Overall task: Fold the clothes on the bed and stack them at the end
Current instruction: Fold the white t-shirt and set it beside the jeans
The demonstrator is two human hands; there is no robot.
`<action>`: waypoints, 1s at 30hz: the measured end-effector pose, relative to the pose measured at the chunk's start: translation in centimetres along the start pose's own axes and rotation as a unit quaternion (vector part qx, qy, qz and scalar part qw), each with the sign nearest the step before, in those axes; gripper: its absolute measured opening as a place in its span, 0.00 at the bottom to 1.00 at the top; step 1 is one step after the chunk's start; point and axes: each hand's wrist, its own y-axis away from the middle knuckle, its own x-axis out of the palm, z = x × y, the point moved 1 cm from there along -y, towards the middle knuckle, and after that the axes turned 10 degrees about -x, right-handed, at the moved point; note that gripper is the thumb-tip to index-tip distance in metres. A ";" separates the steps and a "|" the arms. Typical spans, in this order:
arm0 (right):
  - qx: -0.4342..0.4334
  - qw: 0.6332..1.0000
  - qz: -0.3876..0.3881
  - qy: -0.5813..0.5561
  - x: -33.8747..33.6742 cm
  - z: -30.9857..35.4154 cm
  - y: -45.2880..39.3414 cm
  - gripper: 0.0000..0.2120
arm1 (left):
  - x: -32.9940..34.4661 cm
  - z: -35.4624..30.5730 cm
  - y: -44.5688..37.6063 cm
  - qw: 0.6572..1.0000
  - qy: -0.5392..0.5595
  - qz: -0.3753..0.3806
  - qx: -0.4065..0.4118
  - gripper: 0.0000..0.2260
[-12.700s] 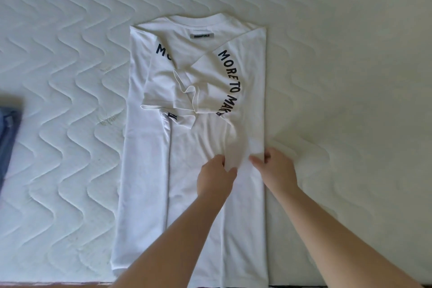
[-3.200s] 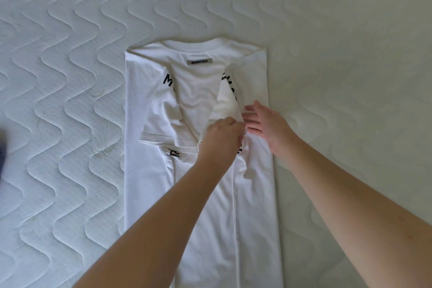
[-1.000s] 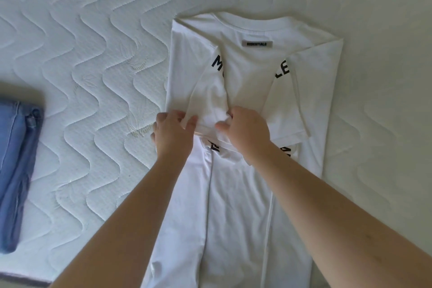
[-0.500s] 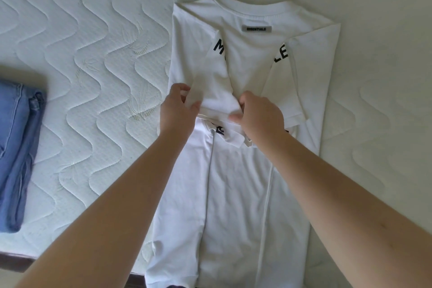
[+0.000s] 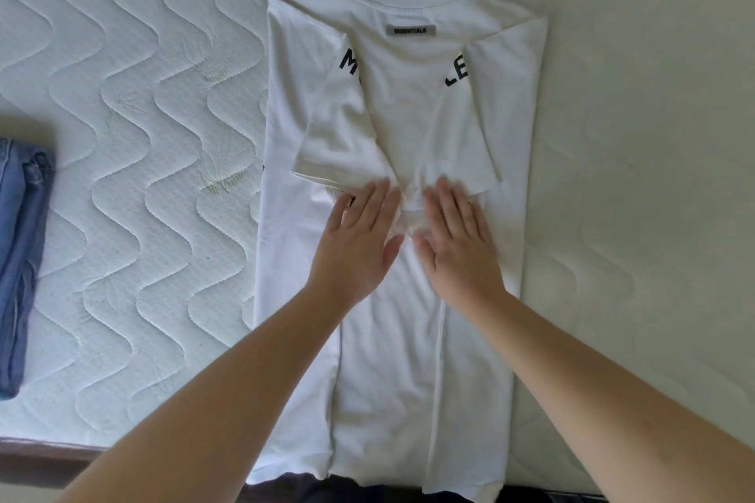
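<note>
under both flat hands [image 5: 408,233], t-shirt [image 5: 412,339] print mostly hidden

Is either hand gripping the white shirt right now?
No, the left hand and right hand lie flat with straight fingers on the white shirt.

Bright soft daylight, even across the mattress [image 5: 122,135], right side washed pale, faint shadows under forearms, fingertips slightly motion-blurred, wide-angle bending at edges, mild compression softness
</note>
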 end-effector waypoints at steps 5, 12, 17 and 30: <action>-0.028 0.999 -0.002 0.033 0.9 -0.3 0.9 0.29 | 2.0 0.6 1.5 0.997 -0.076 -0.001 -0.006 0.28; -0.092 0.994 -0.022 0.046 2.3 1.1 7.8 0.25 | 2.6 -0.5 6.7 0.998 -0.003 -0.048 -0.034 0.26; -0.013 1.000 -0.009 -0.002 3.8 3.6 13.6 0.26 | 3.6 -1.3 14.9 0.994 0.045 0.000 -0.099 0.27; 0.020 0.981 0.159 -0.112 5.0 10.0 25.1 0.31 | 3.4 -2.2 26.9 0.981 0.043 0.116 -0.149 0.31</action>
